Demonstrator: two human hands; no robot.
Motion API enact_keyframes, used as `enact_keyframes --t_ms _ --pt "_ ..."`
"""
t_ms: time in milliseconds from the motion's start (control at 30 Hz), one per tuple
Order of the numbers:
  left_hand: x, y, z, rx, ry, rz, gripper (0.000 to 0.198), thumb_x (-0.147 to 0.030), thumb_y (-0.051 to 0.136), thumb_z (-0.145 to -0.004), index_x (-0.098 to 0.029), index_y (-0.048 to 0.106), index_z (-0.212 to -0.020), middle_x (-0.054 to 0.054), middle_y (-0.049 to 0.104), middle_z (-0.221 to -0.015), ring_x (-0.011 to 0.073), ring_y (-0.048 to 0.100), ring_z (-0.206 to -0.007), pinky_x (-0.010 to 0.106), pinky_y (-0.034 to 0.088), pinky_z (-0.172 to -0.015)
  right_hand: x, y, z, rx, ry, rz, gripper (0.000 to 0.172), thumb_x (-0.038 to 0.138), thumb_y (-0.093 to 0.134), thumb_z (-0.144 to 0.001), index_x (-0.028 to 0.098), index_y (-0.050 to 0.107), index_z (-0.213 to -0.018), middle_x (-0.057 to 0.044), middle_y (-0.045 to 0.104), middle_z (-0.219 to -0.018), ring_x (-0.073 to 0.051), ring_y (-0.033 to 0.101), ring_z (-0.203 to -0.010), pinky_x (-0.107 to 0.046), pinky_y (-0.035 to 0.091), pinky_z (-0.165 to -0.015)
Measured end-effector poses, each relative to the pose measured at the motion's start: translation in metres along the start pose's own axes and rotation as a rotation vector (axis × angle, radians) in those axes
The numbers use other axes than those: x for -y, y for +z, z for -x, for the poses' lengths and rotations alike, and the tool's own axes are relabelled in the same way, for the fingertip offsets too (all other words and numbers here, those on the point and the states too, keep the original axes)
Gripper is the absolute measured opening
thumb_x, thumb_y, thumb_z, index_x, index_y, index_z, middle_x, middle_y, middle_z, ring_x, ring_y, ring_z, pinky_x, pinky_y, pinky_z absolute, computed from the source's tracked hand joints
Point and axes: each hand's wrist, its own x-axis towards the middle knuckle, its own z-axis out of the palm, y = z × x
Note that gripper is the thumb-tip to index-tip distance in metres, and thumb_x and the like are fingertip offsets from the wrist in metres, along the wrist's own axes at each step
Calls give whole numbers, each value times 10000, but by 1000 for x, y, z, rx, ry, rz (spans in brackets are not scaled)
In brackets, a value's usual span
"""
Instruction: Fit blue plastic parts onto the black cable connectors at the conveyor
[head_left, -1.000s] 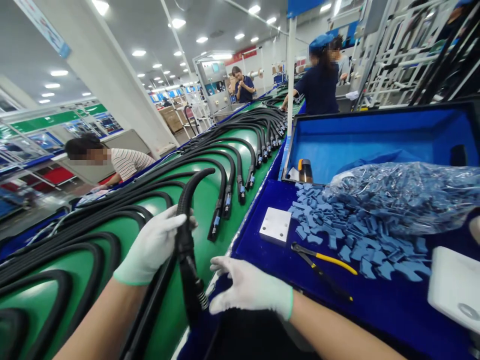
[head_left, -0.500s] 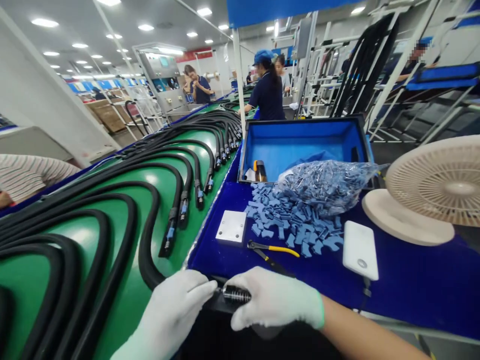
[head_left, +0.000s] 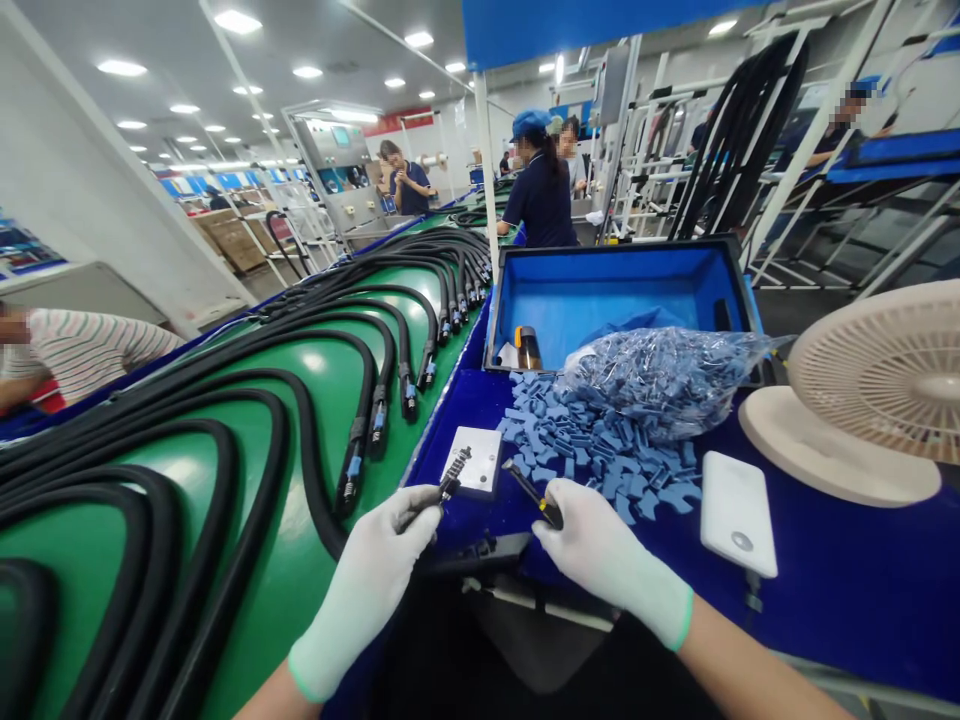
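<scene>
My left hand (head_left: 390, 545) is closed around a black ribbed hose fitting (head_left: 456, 472), which points up and away in front of a white block (head_left: 480, 462). My right hand (head_left: 600, 545) grips yellow-handled pliers (head_left: 531, 488); their dark jaws point up to the left, and the fingers hide most of the handles. Between the hands, a black elongated part (head_left: 484, 552) lies at the table's near edge. Behind the pliers spreads a pile of small blue clips (head_left: 577, 440).
Black hoses (head_left: 292, 390) curve over the green conveyor (head_left: 247, 520) on the left. Beyond the clips are a filled plastic bag (head_left: 667, 380) and a blue crate (head_left: 615, 285). A white power bank (head_left: 739, 510) and a fan (head_left: 892, 370) stand right. Other people work farther off.
My hands have moved apart. The right has let go of the black part and picked the pliers up from the table; the left has raised the ribbed fitting.
</scene>
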Motion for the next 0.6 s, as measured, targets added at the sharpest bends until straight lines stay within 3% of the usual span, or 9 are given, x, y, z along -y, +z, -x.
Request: enact_keyframes --t_ms 100,233,333,433,600 --pt "-3 -4 -3 -10 -38 21 389 -468 642 -865 -220 744 -1145 43 784 -945 264 729 -833 346 583 -786 18 -6 2 70 -144 -229 151 70 541 -775 205 587 -825 -34 651 -828 -185 621 -746 -288 456 -685" --pt "-2 -5 -5 0 6 24 361 -447 652 -870 -246 767 -1148 35 783 -1076 286 728 -988 354 577 -876 42 -4 5 137 -360 -382 285 92 591 -758 266 702 -954 -48 714 -988 -252 665 -911 -352 518 -822" --pt "-2 -2 -4 -3 78 -11 312 -433 650 -882 -280 779 -1122 12 765 -1150 284 704 -1086 349 553 -967 48 -2 2 118 -338 -355 262 148 637 -767 308 729 -954 -43 722 -975 -287 662 -898 -403 533 -813" --pt "-2 0 -2 -14 115 -29 277 -449 649 -893 -298 777 -1087 -4 753 -1157 268 697 -1090 330 550 -959 48 0 1 101 -323 -335 261 173 646 -783 322 735 -979 -43 722 -1008 -299 655 -918 -421 532 -823" --pt "0 -1 -1 27 159 -27 204 -419 636 -913 -294 770 -1003 -7 747 -1126 255 689 -1087 324 533 -967 46 4 3 78 -318 -291 239 118 623 -773 269 715 -934 -56 704 -973 -254 635 -864 -366 526 -788"
